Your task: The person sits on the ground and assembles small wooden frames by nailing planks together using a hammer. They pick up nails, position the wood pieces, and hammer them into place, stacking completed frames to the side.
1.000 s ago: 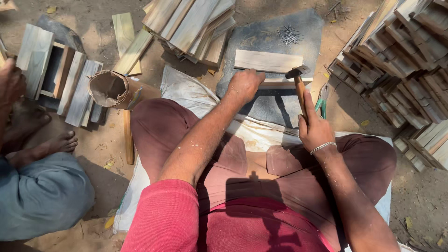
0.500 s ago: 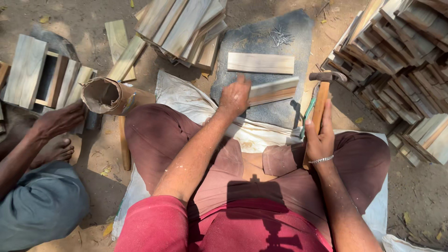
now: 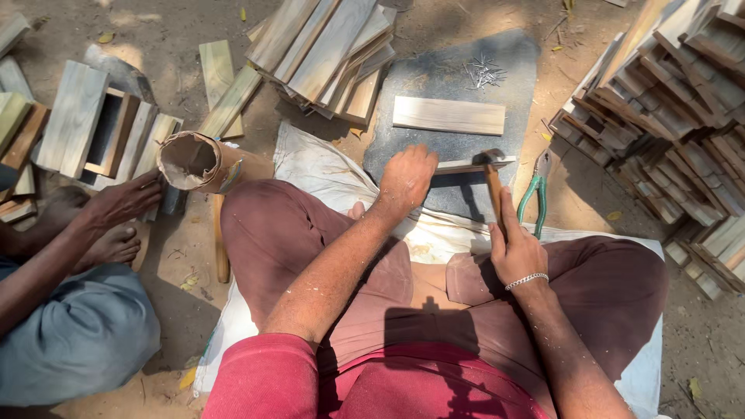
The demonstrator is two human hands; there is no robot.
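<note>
I sit cross-legged on a white cloth (image 3: 314, 167). My left hand (image 3: 407, 178) grips a thin wooden slat (image 3: 475, 164) set on edge on a dark stone slab (image 3: 442, 85). My right hand (image 3: 516, 248) holds a wooden-handled hammer (image 3: 493, 182), its head down on the slat's right end. A flat wooden board (image 3: 448, 115) lies on the slab beyond the slat. A small pile of nails (image 3: 483, 72) rests near the slab's far edge.
Green-handled pliers (image 3: 535, 194) lie right of the hammer. Stacks of wooden slats (image 3: 326, 54) stand ahead and at the right (image 3: 667, 116). A cardboard tube (image 3: 198, 163) lies at the left, where another person's hand (image 3: 124, 202) and foot rest by wooden boxes (image 3: 101, 124).
The hammer has come down from a raised position onto the slat's end. The other person's hand moved toward the cardboard tube.
</note>
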